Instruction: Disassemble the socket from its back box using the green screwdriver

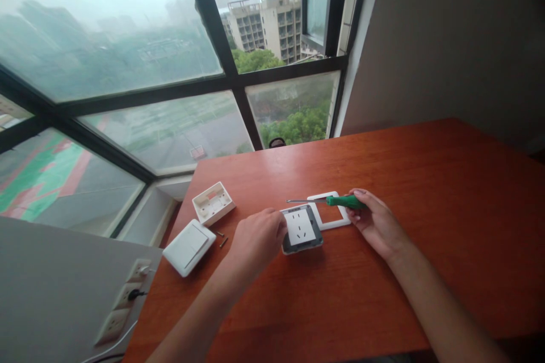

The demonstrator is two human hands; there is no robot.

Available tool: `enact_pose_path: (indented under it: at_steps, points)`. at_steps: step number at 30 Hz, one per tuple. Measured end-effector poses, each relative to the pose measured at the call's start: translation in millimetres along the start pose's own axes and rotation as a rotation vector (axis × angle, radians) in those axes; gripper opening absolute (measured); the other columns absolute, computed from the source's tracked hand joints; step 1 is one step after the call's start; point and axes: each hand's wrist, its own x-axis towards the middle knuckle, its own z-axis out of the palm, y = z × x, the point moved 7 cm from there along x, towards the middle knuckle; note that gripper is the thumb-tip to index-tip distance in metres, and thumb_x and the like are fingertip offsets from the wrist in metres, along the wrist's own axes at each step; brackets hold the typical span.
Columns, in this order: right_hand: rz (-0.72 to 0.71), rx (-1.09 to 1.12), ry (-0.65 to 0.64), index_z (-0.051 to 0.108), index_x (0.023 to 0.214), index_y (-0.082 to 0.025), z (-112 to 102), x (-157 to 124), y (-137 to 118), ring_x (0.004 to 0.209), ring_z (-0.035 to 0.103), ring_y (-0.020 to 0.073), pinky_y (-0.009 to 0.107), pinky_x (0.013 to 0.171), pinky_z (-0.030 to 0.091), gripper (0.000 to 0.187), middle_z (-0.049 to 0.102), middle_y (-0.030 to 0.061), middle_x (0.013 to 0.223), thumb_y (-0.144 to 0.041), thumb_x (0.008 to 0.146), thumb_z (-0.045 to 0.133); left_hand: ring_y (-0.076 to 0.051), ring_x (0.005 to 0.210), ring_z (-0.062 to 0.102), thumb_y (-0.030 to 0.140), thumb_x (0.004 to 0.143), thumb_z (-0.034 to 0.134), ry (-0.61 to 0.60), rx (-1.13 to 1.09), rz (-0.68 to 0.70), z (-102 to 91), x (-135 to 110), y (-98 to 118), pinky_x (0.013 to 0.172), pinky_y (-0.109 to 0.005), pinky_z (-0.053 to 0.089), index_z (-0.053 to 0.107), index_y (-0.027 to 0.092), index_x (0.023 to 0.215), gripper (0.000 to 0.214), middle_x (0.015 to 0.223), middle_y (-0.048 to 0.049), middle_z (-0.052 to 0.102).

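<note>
A green-handled screwdriver (346, 201) is gripped in my right hand (378, 226), its thin shaft pointing left above the table. Below the shaft is a white wall socket (300, 227) with a dark grey mounting frame, faceplate off. My left hand (261, 236) is at the socket's left edge with its fingers closed in a pinch; whatever they hold is hidden. A white cover frame (336, 224) lies just behind and right of the socket, partly behind the screwdriver and close to my right fingers.
On the left of the red-brown wooden table (383, 170) are an open white mounting box (213, 204), a white switch (189, 247) and several small screws (223, 241). Windows (166, 125) border the table's far left side. Wall outlets (126, 295) with plugged-in cords are at lower left.
</note>
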Motion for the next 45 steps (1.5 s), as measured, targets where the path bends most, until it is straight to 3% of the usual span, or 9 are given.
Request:
enact_pose_path:
  at_steps: [12,18,24,38,45]
  points:
    - [0.000,0.002,0.003,0.069,0.080,-0.020,2,-2,-2,0.057,0.055,0.0087,0.018,0.044,0.040,0.017,0.066,-0.0009,0.075,-0.028,0.069,0.079,-0.016,0.069,0.060,0.021,0.086,0.049,0.025,-0.058,0.050,-8.5,6,-5,0.056,-0.025,0.032,0.061,0.021,0.073,0.017,0.081,-0.0021,0.068]
    - [-0.006,0.003,0.005,0.068,0.080,-0.019,4,-3,-4,0.057,0.055,0.0089,0.019,0.044,0.039,0.018,0.066,-0.0007,0.074,-0.029,0.068,0.079,-0.016,0.073,0.061,0.022,0.087,0.051,-0.011,-0.105,0.079,-6.2,-3,-4,0.060,-0.023,0.037,0.066,0.023,0.081,0.017,0.085,-0.0019,0.066]
    - [-0.006,-0.005,-0.003,0.068,0.080,-0.020,6,-4,-4,0.057,0.054,0.0093,0.019,0.043,0.038,0.018,0.066,-0.0009,0.075,-0.028,0.068,0.079,-0.017,0.073,0.062,0.026,0.090,0.050,-0.002,-0.011,0.008,1.5,-9,-2,0.055,-0.024,0.031,0.064,0.025,0.087,0.015,0.093,-0.0018,0.066]
    - [-0.008,-0.003,-0.018,0.067,0.080,-0.020,6,-3,-3,0.055,0.054,0.0089,0.019,0.043,0.038,0.018,0.066,-0.0009,0.074,-0.029,0.069,0.079,-0.019,0.076,0.064,0.022,0.088,0.048,-0.038,-0.013,0.046,-0.1,1,-2,0.058,-0.025,0.034,0.059,0.020,0.076,0.017,0.084,-0.0036,0.068]
    - [-0.007,0.002,-0.020,0.068,0.080,-0.020,7,-4,-4,0.055,0.054,0.0089,0.019,0.043,0.038,0.017,0.066,-0.0012,0.073,-0.029,0.069,0.078,-0.017,0.070,0.060,0.021,0.087,0.046,-0.033,-0.025,0.073,-10.0,0,1,0.055,-0.026,0.030,0.056,0.021,0.073,0.017,0.082,-0.0023,0.067]
